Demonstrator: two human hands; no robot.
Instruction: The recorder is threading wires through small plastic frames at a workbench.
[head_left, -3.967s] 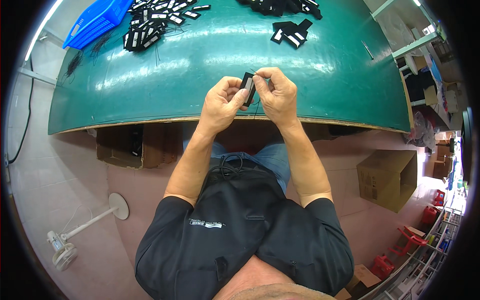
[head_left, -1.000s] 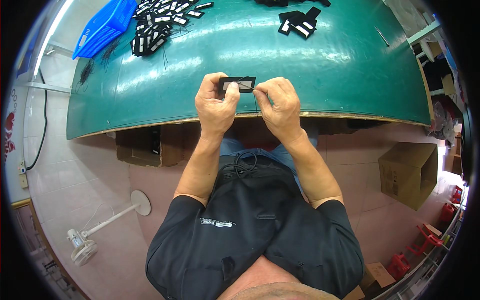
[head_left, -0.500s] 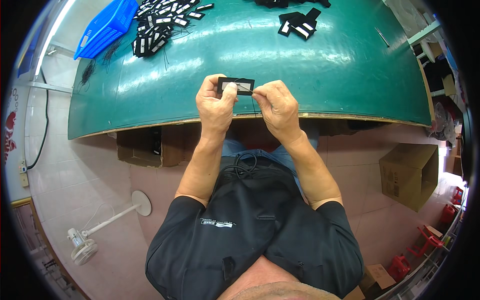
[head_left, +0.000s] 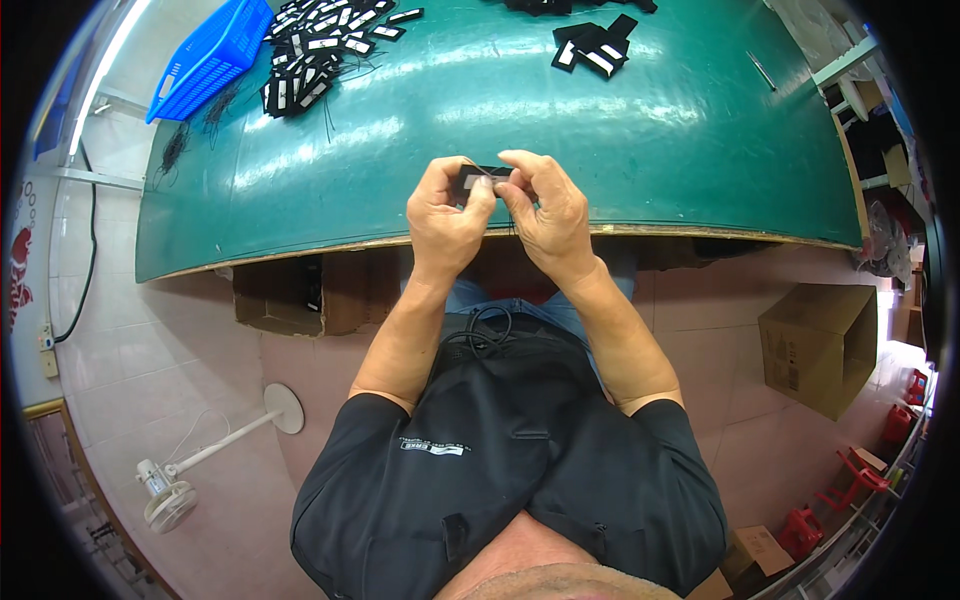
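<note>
Just over the table's near edge, a small black rectangular tag (head_left: 470,182) with a pale strip on its face is held up between my hands. My left hand (head_left: 447,215) is closed on its left part, the thumb lying over the pale strip. At the tag's right end is my right hand (head_left: 552,210), thumb pressed against it and index finger arched above; the other fingers are partly hidden. A dark thread (head_left: 511,226) hangs below the tag. Whether a needle is in the fingers cannot be made out.
The green table (head_left: 400,180) bears a heap of similar tags (head_left: 305,60), a blue basket (head_left: 212,62), loose dark threads (head_left: 174,148), a smaller tag pile (head_left: 600,48) and a thin metal tool (head_left: 761,70). A cardboard box (head_left: 815,345) and white fan (head_left: 168,500) stand on the floor.
The hands have come closer together, the left shifting right. My right hand has gone from pinching the thread beside the tag to the tag's right end, its index finger lifted.
</note>
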